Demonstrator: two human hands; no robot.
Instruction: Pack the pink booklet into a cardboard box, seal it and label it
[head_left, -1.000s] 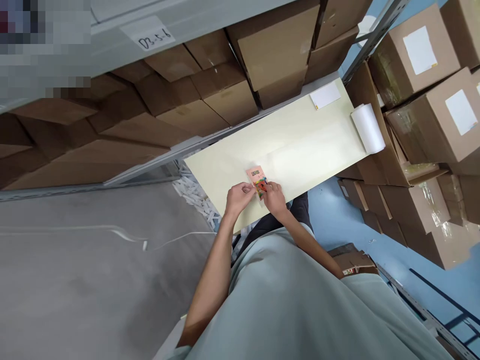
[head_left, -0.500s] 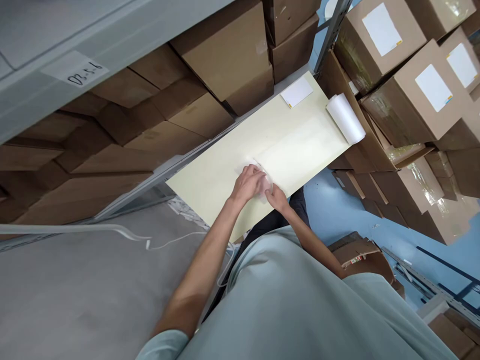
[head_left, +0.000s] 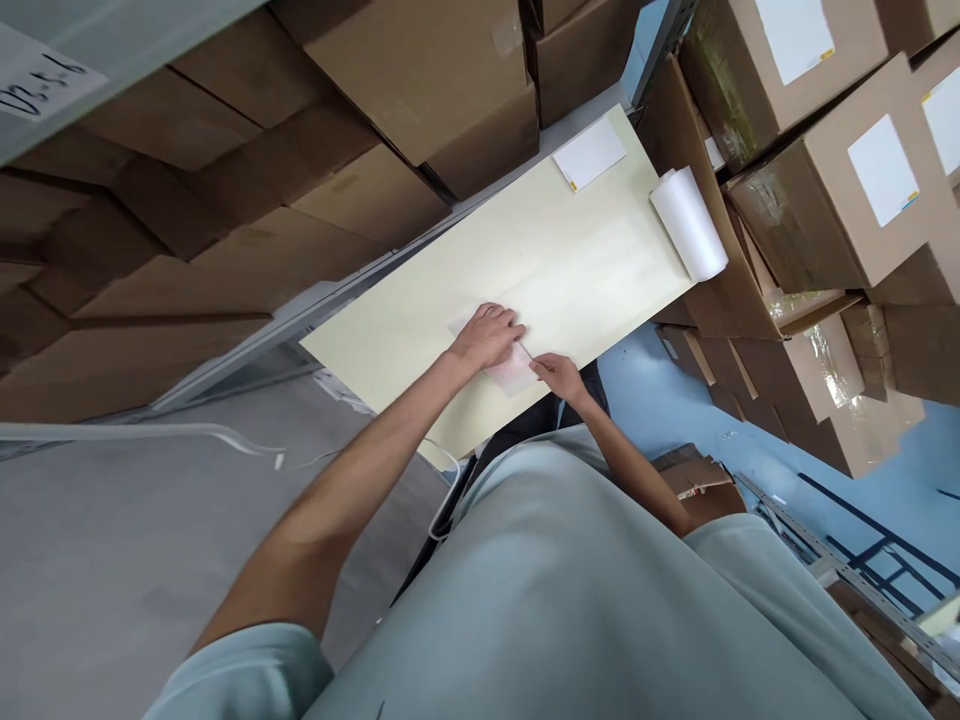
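Note:
A thin, see-through pinkish plastic sheet (head_left: 511, 372) lies on a long cream tabletop (head_left: 405, 330). My left hand (head_left: 491, 335) rests on the upper part of this sheet, palm down, fingers slightly bent and a little apart. At the sheet's right edge, my right hand (head_left: 559, 376) pinches it between thumb and fingers. Part of the sheet is hidden beneath my left hand, and what it is exactly I cannot make out.
A white roll (head_left: 690, 225) lies at the tabletop's far right end, near white labels (head_left: 589, 153). Cardboard boxes (head_left: 352, 200) line the shelf on the left. More stacked boxes (head_left: 832, 190) stand to the right. A pale cable (head_left: 442, 500) hangs by my body.
My left hand has flattened onto the sheet and moved slightly up and left. The sheet, blurred and bunched between my hands before, now lies flatter. My view has shifted a little.

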